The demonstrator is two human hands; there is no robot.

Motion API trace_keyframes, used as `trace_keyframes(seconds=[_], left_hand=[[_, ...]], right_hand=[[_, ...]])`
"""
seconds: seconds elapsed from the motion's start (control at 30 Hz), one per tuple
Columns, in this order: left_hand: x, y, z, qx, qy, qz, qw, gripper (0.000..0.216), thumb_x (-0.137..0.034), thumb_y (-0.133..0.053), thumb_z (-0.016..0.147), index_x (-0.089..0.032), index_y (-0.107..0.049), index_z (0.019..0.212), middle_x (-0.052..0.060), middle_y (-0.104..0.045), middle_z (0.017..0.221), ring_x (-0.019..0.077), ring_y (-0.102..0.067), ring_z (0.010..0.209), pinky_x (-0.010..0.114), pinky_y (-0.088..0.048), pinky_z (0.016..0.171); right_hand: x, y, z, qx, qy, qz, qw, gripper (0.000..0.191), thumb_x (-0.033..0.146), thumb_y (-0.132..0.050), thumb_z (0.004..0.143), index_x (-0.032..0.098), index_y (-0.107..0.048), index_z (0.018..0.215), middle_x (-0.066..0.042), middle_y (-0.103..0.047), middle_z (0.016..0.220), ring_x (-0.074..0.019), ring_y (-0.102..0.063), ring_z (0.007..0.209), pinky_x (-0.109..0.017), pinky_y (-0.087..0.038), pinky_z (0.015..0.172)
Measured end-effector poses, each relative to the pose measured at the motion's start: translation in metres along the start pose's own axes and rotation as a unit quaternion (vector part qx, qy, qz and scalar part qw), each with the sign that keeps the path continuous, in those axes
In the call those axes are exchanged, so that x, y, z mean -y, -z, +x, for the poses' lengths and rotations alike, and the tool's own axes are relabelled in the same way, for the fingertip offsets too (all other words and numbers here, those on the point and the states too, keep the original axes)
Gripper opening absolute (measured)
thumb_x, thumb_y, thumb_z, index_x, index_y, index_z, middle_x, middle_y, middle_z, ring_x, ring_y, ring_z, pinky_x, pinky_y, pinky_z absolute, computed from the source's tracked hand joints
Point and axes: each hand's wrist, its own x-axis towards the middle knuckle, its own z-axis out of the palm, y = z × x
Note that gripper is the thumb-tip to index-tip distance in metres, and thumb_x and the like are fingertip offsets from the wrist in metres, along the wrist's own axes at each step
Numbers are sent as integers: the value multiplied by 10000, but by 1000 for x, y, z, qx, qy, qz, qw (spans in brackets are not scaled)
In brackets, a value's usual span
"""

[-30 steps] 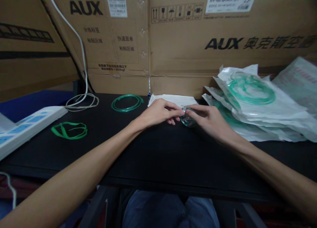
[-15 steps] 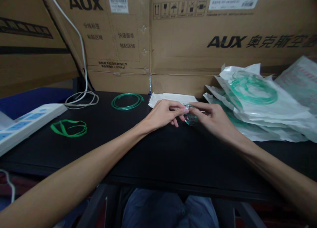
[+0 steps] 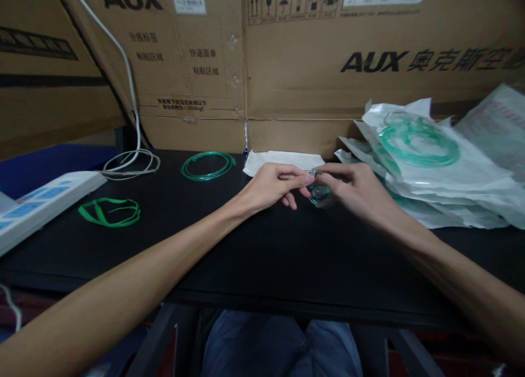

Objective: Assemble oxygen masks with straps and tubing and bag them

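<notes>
Over the black table, both of my hands meet at a clear, green-tinted plastic mask (image 3: 320, 194), which is partly hidden behind the fingers. My left hand (image 3: 279, 184) pinches its upper edge between thumb and forefinger, the other fingers loosely curled below. From the other side my right hand (image 3: 353, 186) is closed on the same edge, thumb against forefinger. A small shiny strip shows between the fingertips, too small to make out well. Just behind the hands lies a flat white wrapper (image 3: 283, 159). A coil of green tubing (image 3: 208, 166) rests to the left of it.
A green elastic strap (image 3: 110, 213) lies at the left, near a white power strip (image 3: 49, 205) and its cable (image 3: 133, 115). Bagged green tubing sets (image 3: 422, 147) are piled at the right. Large cardboard boxes (image 3: 295, 93) stand along the back of the table (image 3: 262, 257).
My fingertips have shifted slightly along the mask's edge, and the silvery strip shows less than before. More of the clear mask is visible below my hands. The view has tilted and shifted a little.
</notes>
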Motion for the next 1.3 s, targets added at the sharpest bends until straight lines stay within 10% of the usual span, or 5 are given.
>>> trace_keyframes(seconds=[0.37, 0.5, 0.73, 1.3], left_hand=[[-5, 4, -6, -37, -76, 163, 983, 257, -393, -630, 944, -152, -662, 1025, 17, -717, 846, 62, -582, 491, 184, -454, 502], [-11, 10, -8, -104, -187, 284, 934, 325, -380, -713, 885, -181, -634, 1130, 50, -677, 1126, 111, -640, 752, 226, -506, 711], [-9, 19, -6, -18, -224, 324, 919, 324, -340, -720, 884, -216, -680, 1180, 52, -700, 1203, 204, -627, 1125, 307, -457, 986], [-8, 34, -4, -74, -194, 330, 921, 288, -402, -740, 860, -214, -763, 1077, 21, -775, 1045, 185, -700, 969, 254, -473, 851]], right_hand=[[5, -3, 2, 85, -76, 97, 989, 350, 519, -630, 862, 207, -776, 920, -104, -706, 815, -238, -677, 635, -344, -571, 398], [5, -4, 2, 96, -81, 113, 986, 378, 530, -609, 889, 189, -748, 971, -92, -707, 741, -217, -675, 571, -306, -526, 387], [3, -5, 2, 65, -119, 133, 982, 393, 596, -654, 849, 234, -622, 996, -69, -718, 668, -240, -685, 548, -288, -447, 381], [7, 1, 2, 102, -18, 112, 988, 403, 458, -740, 809, 241, -626, 1129, -72, -711, 960, -245, -718, 807, -349, -576, 624]])
